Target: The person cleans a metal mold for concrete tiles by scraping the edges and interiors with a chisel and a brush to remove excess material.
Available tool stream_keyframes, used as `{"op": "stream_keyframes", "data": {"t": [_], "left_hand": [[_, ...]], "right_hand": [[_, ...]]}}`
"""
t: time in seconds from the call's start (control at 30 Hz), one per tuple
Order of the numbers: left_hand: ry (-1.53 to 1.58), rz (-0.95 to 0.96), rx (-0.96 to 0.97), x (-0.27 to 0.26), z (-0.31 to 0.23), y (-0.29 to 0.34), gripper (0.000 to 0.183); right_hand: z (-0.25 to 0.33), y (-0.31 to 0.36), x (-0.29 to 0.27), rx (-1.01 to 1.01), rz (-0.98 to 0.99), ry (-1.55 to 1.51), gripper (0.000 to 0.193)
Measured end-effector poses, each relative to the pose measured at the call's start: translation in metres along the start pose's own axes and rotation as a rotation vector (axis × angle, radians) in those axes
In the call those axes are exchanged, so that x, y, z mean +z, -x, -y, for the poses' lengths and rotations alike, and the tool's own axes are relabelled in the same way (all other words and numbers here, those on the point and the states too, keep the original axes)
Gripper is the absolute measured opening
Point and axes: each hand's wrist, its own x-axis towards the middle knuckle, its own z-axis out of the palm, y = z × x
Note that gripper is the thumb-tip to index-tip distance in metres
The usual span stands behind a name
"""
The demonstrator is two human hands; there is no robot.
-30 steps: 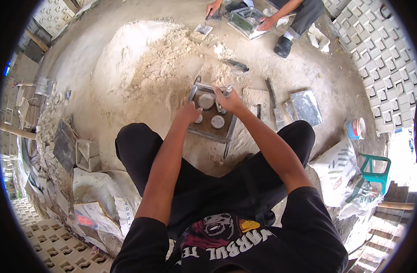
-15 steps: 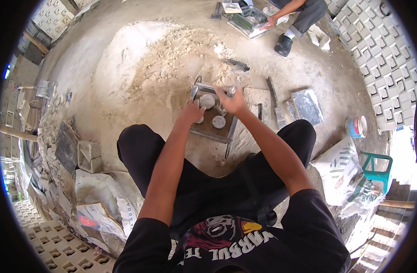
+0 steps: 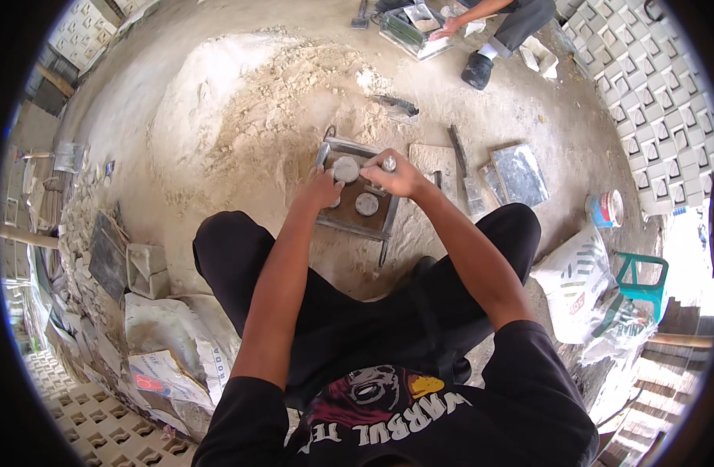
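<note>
A rectangular metal mould frame lies on the ground between my knees, with round pale discs inside. One disc sits at the top, another disc lower right, and a third is mostly covered by my left hand. That hand rests at the frame's left side, its fingers apart and touching the frame and the disc area. My right hand is closed around a small hand tool with a silvery rounded end, above the frame's right part. The tool's working end is partly hidden.
Beyond the frame spreads a heap of pale powder. Flat dark plates and a paint bucket stand to the right, near white sacks and a green stool. A co-worker's hand works at another mould.
My right hand and its tool have shifted slightly down, closer to the discs. My left hand has moved a little off the upper disc. The whole view has shifted slightly.
</note>
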Motion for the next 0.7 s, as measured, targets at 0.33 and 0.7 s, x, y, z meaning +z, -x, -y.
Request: {"op": "stream_keyframes", "data": {"t": [0.33, 0.7], "left_hand": [[0.053, -0.222, 0.090, -0.001, -0.022, -0.008, 0.073], [-0.017, -0.101, 0.154, 0.002, -0.056, -0.021, 0.066]], "right_hand": [[0.018, 0.001, -0.029, -0.014, 0.001, -0.357, 0.034], [0.036, 0.010, -0.049, 0.028, -0.723, -0.394, 0.058]]}}
